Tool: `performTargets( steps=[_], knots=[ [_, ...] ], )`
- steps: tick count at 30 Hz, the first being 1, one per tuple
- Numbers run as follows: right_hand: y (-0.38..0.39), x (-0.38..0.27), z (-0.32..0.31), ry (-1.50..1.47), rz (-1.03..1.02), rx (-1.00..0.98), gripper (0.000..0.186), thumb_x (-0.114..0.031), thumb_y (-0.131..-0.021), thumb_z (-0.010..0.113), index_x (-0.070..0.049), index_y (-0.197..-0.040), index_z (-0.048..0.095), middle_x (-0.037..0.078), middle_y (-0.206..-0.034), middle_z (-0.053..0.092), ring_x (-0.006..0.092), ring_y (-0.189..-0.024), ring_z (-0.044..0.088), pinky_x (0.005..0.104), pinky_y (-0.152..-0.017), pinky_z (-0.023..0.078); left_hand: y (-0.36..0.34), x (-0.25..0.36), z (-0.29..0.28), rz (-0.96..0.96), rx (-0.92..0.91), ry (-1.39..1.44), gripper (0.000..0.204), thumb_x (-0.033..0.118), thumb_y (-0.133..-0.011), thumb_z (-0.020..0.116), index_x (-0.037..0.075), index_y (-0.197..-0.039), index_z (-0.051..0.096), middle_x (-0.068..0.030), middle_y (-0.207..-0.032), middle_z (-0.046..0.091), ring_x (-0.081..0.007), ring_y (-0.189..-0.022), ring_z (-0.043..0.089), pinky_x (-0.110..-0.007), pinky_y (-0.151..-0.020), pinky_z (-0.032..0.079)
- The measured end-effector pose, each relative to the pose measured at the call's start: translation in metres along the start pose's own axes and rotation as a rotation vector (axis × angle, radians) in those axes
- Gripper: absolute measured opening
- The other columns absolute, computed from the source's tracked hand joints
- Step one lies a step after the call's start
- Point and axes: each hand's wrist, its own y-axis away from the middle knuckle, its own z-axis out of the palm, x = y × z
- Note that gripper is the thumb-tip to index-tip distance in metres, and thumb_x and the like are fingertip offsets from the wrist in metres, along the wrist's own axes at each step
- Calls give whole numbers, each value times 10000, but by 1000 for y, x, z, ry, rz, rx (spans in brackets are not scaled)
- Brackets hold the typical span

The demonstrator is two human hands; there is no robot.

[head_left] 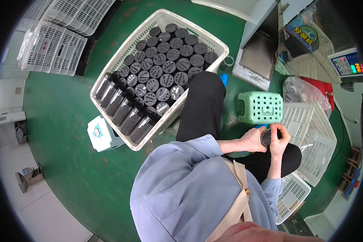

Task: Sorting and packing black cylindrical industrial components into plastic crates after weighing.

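Note:
Over my lap, a small dark jar (265,138) sits between my two hands. It looks like the black-lidded jars (152,84) packed in the big crate, but fingers cover most of it. My left hand (252,140) is wrapped round its left side. From the right, my right hand (279,139) grips it with bent fingers, thumb and forefinger close together near the top. A pale green plastic stool (264,108) with square holes stands just beyond both hands.
A large white crate (109,64) at the left holds upright jars and several tilted ones along its near-left side. White baskets (310,141) stand at the right, below a machine with a lit display (348,64). Stacked crates (62,44) fill the far left. A white box (103,133) sits beside the large crate.

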Motion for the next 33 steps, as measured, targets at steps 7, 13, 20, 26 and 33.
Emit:
performTargets(
  steps=[7,13,20,26,33],
  knots=[
    [-29,-40,-2,36,-112,-192,157,-88,-905,766,8,-1001,686,90,-1078,710,169,-1006,642,326,-923,498,4,29,-28,174,130,33,580,222,-639,867,-21,-1085,586,-210,-910,723,-407,-886,734,-464,-801,584],
    [-57,-126,-40,9,-532,-120,657,-321,-951,734,33,-1462,518,192,-1508,529,314,-1407,488,440,-1201,339,27,118,-133,695,496,-138,783,270,-586,952,21,-1191,523,-160,-1000,666,-350,-937,705,-424,-826,565],
    [-36,-65,-147,294,-220,219,375,-85,-1082,553,49,-1432,556,154,-1466,590,237,-1340,560,374,-1145,418,69,84,-367,430,1083,-891,749,314,-665,940,24,-1245,566,-180,-1049,706,-342,-947,718,-440,-847,593],
    [10,47,-254,442,0,375,347,-151,-1079,601,46,-1362,631,126,-1378,658,204,-1273,598,331,-1113,434,135,-49,-515,-263,1034,-1294,732,323,-723,883,96,-1330,541,-144,-1243,650,-338,-1227,616,-541,-997,471],
    [111,139,-353,561,218,579,388,-219,-1072,603,57,-1339,655,151,-1351,679,234,-1260,618,341,-1101,457,169,-90,-556,-536,1038,-1505,627,134,-759,782,100,-1339,549,-136,-1309,589,-333,-1290,555,-535,-1016,475]
  ],
)
